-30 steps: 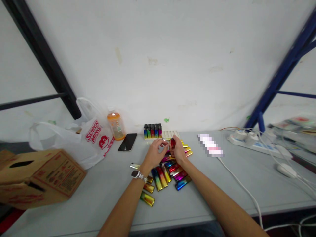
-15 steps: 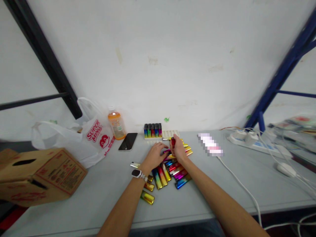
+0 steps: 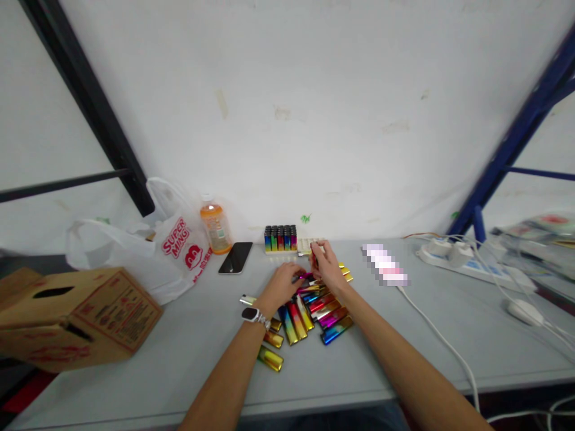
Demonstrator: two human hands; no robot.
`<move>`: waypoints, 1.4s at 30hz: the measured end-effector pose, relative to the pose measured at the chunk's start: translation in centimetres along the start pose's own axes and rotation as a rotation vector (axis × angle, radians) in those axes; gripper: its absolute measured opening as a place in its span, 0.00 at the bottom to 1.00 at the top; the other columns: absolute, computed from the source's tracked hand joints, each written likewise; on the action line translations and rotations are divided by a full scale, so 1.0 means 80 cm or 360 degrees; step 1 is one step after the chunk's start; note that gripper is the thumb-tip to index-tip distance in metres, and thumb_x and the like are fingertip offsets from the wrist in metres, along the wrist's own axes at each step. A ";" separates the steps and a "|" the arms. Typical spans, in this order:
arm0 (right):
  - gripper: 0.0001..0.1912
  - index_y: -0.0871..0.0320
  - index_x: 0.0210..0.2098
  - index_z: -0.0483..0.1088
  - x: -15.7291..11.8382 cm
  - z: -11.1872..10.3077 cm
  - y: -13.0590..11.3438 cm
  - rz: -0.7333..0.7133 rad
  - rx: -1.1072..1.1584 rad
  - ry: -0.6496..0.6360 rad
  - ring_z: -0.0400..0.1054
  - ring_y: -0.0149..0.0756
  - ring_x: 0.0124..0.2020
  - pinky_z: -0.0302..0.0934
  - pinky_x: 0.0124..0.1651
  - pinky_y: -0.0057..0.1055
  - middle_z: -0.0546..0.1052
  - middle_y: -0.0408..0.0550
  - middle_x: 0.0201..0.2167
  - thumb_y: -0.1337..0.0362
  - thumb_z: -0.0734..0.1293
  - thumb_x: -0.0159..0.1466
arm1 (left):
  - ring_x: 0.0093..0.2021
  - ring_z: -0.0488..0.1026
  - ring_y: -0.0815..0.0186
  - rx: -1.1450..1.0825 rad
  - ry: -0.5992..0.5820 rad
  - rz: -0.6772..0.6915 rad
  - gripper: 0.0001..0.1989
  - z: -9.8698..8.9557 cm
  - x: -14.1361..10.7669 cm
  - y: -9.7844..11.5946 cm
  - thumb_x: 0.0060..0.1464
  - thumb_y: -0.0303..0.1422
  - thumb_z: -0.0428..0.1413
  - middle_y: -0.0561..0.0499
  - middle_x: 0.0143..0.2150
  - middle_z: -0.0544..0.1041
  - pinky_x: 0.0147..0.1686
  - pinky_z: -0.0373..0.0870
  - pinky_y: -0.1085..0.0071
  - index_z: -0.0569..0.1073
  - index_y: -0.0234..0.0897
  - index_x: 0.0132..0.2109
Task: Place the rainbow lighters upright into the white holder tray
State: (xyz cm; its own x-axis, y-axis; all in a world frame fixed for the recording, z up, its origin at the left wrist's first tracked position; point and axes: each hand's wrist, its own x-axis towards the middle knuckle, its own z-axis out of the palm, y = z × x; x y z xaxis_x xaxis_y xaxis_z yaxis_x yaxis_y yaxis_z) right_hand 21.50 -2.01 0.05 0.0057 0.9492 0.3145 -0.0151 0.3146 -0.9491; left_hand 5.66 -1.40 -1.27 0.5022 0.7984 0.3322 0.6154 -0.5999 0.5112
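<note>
My right hand [image 3: 327, 263] is closed around a red lighter [image 3: 314, 256], mostly covered by its fingers. It is at the near edge of a white tray of small cells [image 3: 305, 245]. My left hand [image 3: 285, 282], with a watch at the wrist, rests at the upper left of the lighter pile. Its bent fingers and thumb are around a magenta lighter [image 3: 306, 276]. Shiny lighters in several colours, such as a blue one [image 3: 336, 330] and a yellow one [image 3: 271, 359], lie loose under and between my forearms. Beside the tray, a block of upright lighters [image 3: 281, 239] stands in rows, black tops up.
To the left are a dark phone [image 3: 236, 258], an orange drink bottle [image 3: 216, 228], a white plastic bag [image 3: 171, 263] and a cardboard box [image 3: 112, 317]. A blurred-out phone [image 3: 384, 264] with a white cable and a power strip [image 3: 476, 263] lie to the right.
My right hand has turned and lowered the red lighter toward the tray's near edge. My left hand stays nearly in place on the pile. The whole view has shifted slightly.
</note>
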 end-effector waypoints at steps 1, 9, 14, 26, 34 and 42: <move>0.18 0.52 0.38 0.59 0.001 -0.002 -0.004 -0.0025 0.0034 0.0022 0.55 0.27 0.15 0.52 0.18 0.24 0.64 0.34 0.20 0.44 0.59 0.65 | 0.44 0.73 0.57 -0.0006 0.0009 -0.0018 0.08 -0.001 0.000 -0.001 0.55 0.28 0.57 0.44 0.41 0.78 0.48 0.67 0.62 0.78 0.35 0.43; 0.17 0.59 0.33 0.74 0.068 -0.038 0.001 -0.0319 -0.0622 0.0166 0.67 0.34 0.27 0.62 0.31 0.30 0.76 0.46 0.27 0.50 0.68 0.58 | 0.44 0.72 0.59 0.0036 0.0012 -0.0048 0.07 -0.003 -0.002 -0.015 0.57 0.29 0.56 0.45 0.41 0.78 0.47 0.68 0.64 0.77 0.35 0.42; 0.12 0.58 0.40 0.73 0.127 -0.041 0.022 -0.0472 -0.0791 0.0010 0.69 0.33 0.26 0.62 0.33 0.30 0.77 0.45 0.28 0.59 0.68 0.58 | 0.45 0.72 0.59 0.0088 -0.0008 -0.0072 0.07 -0.003 -0.002 -0.015 0.57 0.29 0.56 0.45 0.42 0.78 0.49 0.67 0.63 0.77 0.36 0.43; 0.05 0.58 0.34 0.76 0.190 -0.027 0.042 -0.0594 -0.1065 -0.0218 0.72 0.34 0.31 0.65 0.40 0.31 0.80 0.46 0.30 0.67 0.67 0.59 | 0.41 0.71 0.59 0.0091 0.0010 -0.0168 0.05 -0.006 -0.003 -0.018 0.53 0.30 0.60 0.46 0.37 0.76 0.44 0.67 0.65 0.76 0.35 0.38; 0.06 0.59 0.35 0.77 0.204 -0.031 0.044 -0.0590 -0.1085 -0.0349 0.73 0.35 0.32 0.65 0.40 0.31 0.80 0.46 0.30 0.69 0.67 0.59 | 0.38 0.71 0.62 -0.0039 0.0082 -0.0183 0.04 -0.003 -0.001 -0.024 0.54 0.30 0.60 0.47 0.36 0.74 0.41 0.68 0.68 0.75 0.34 0.37; 0.08 0.60 0.39 0.78 0.195 -0.030 0.043 -0.0660 -0.1399 -0.0347 0.69 0.35 0.34 0.63 0.44 0.31 0.76 0.49 0.33 0.67 0.66 0.63 | 0.33 0.72 0.64 -0.0219 0.0175 -0.0213 0.05 -0.005 0.000 -0.018 0.56 0.33 0.57 0.50 0.32 0.75 0.35 0.66 0.70 0.73 0.36 0.37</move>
State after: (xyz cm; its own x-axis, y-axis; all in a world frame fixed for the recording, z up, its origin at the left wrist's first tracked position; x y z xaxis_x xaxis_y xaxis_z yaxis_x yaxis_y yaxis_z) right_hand 23.92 13.84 1.64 -0.3423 0.7714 0.5364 0.6931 0.5928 -0.4102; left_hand 4.50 -0.52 -1.74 0.3479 0.8757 0.3348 0.5796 -0.4816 0.6574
